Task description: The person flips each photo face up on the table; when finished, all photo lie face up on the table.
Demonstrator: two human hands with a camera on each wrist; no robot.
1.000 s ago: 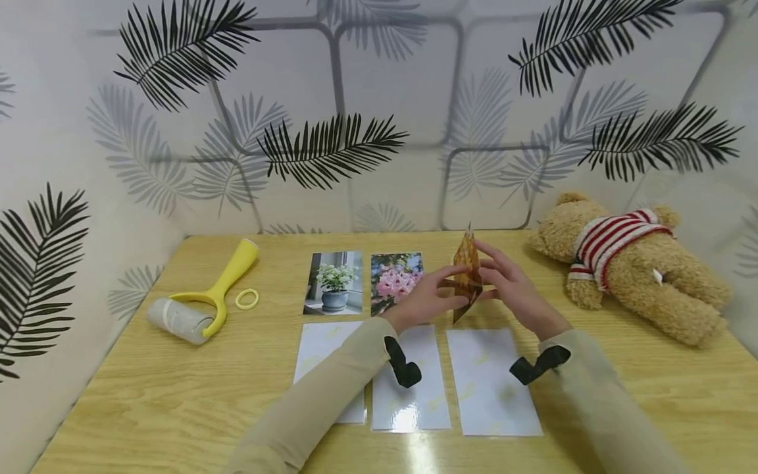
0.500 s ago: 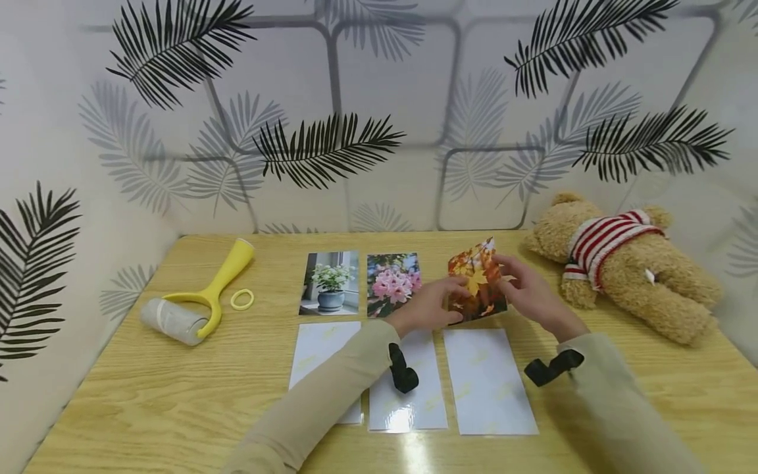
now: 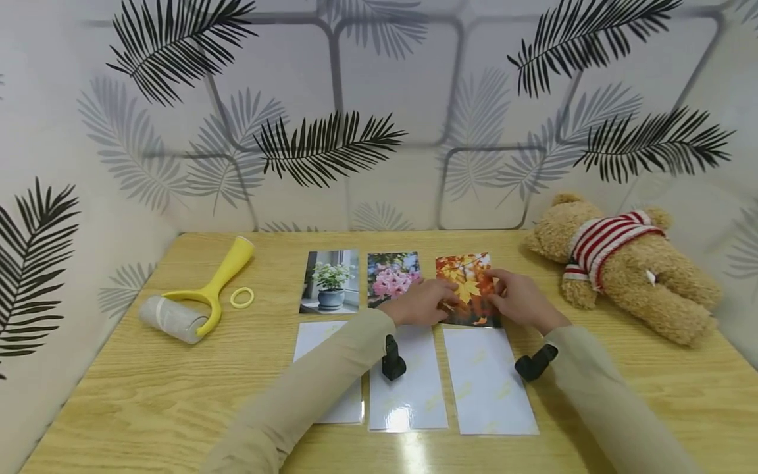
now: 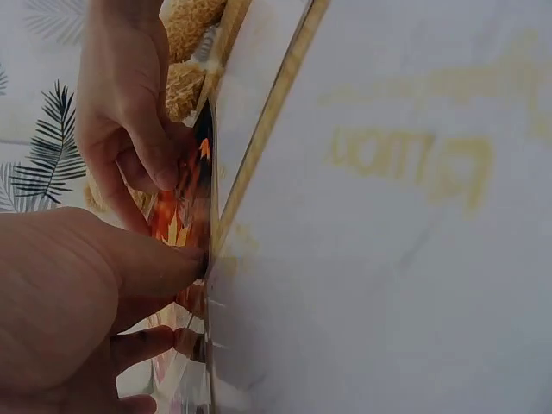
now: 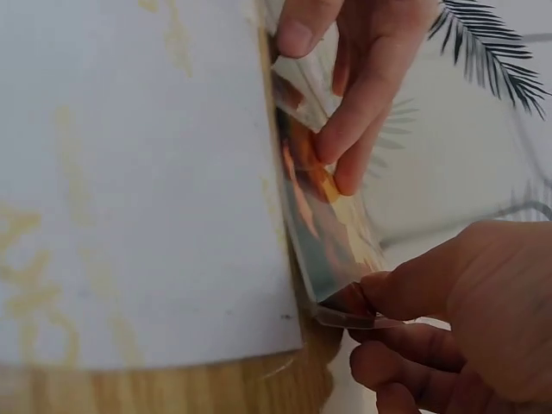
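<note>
A glossy photo card of orange autumn leaves (image 3: 468, 280) lies at the right end of a back row of three picture cards, between both hands. My left hand (image 3: 422, 301) touches its left side; in the right wrist view the left fingers (image 5: 349, 129) rest extended on its face, the thumb near its front edge. My right hand (image 3: 521, 296) pinches its right edge between thumb and fingers (image 5: 414, 289), close over the table. To the left lie the pink flower card (image 3: 393, 276), partly covered by the left hand, and the potted plant card (image 3: 329, 282).
A front row of three white cards with faint yellow print, such as the right one (image 3: 490, 382), lies below on the wooden table (image 3: 177, 395). A yellow-handled lint roller (image 3: 207, 293) and yellow ring (image 3: 242, 298) lie left. A teddy bear (image 3: 639, 263) lies right, against the leaf-patterned wall.
The autumn leaf card has gone from upright and bent between the hands to lying flat in line with the other two pictures. Both hands have come down with it.
</note>
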